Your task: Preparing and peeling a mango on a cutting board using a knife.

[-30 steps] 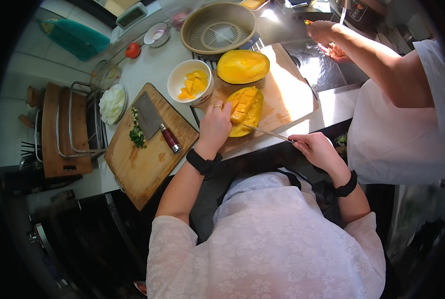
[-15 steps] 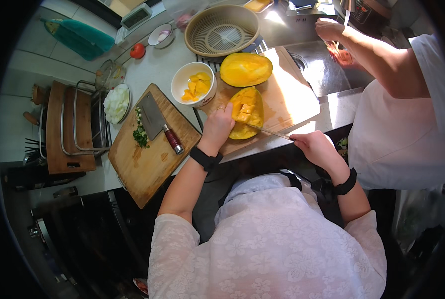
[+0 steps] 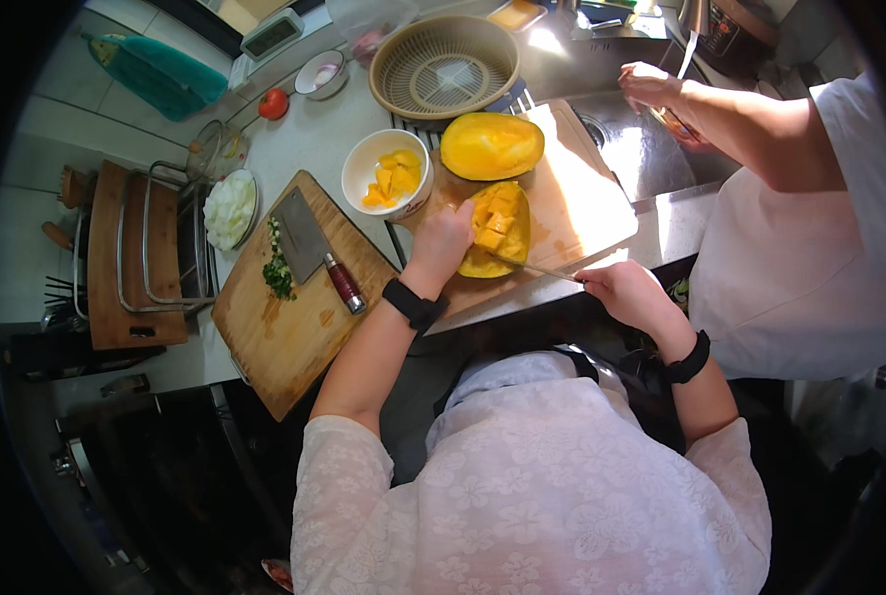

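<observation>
Head view, person at counter, centre of frame

Left hand [image 3: 441, 241]: fingers curled down onto the near mango half [image 3: 497, 230], pressing on its left edge. This half sits cut side up, flesh scored into cubes, on the light cutting board [image 3: 587, 198] just right of centre.

Right hand [image 3: 629, 293]: closed around the handle of a thin knife [image 3: 532, 266]; blade runs leftward and meets the lower right edge of the scored half. Dark bands on both wrists.

Second mango half [image 3: 491, 145]: uncut face up, on the same board, just above the first, close but apart.

White bowl [image 3: 387, 184]: holds mango cubes, stands left of the board, near the left hand.

Darker wooden board [image 3: 274, 337], left of centre: cleaver [image 3: 314, 248] with red-brown handle lies on it beside chopped greens [image 3: 278, 270].

Round slotted basket [image 3: 445, 67] at upper centre; red tomato [image 3: 273, 103] at upper left.

Another person in white at right of frame, one hand [image 3: 653, 85] at the sink area, upper right; what it holds cannot be made out
</observation>
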### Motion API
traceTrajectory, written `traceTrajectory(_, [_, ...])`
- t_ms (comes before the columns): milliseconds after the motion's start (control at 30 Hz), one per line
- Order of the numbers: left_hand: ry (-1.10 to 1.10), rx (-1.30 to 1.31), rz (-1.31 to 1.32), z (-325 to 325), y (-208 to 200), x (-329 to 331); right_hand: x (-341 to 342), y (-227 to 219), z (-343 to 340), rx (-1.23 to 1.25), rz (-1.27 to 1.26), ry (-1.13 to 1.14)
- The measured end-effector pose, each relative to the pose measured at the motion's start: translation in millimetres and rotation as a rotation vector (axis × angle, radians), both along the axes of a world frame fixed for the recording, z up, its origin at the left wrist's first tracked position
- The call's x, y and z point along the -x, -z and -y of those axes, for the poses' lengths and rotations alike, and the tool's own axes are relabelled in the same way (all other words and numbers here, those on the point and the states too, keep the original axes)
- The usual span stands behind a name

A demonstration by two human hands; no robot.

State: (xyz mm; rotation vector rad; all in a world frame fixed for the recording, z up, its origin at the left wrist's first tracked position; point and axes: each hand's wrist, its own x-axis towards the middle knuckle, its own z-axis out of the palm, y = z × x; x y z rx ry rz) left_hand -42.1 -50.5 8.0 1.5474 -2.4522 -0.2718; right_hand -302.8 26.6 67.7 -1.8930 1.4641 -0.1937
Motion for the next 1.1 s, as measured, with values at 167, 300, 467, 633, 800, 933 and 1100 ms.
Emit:
traceTrajectory(167, [0.047, 0.083, -0.371, 7.1, 8.7, -12.9, 0.0, 0.0, 0.5, -0.015, 0.019, 0.023])
traceTrajectory(300, [-0.261, -0.27, -0.618, 0.9, 0.5, -13.4, 0.3, -1.9, 0.8, -0.013, 0.048, 0.034])
traceTrajectory(467, [-0.261, -0.082, -0.696, -6.3, 0.6, -17.2, -0.5, -3.0, 2.0, -0.017, 0.029, 0.027])
traceTrajectory(633, [-0.235, -0.128, -0.668, -11.8, -11.9, -19.7, 3.3, 3.7, 3.8, -0.039, 0.038, 0.021])
traceTrajectory(800, [-0.396, -0.554, -0.968, -13.4, -22.5, -23.5, 3.3, 2.6, 4.5, -0.062, 0.049, 0.026])
traceTrajectory(933, [-0.452, -0.721, -1.127, -13.3, -29.0, -27.7, 4.7, 2.9, 4.8, -0.062, 0.084, 0.019])
traceTrajectory(1100, [-0.504, -0.847, -1.214, -11.5, -38.6, -39.8, 5.6, 9.8, 4.9, -0.074, 0.149, 0.025])
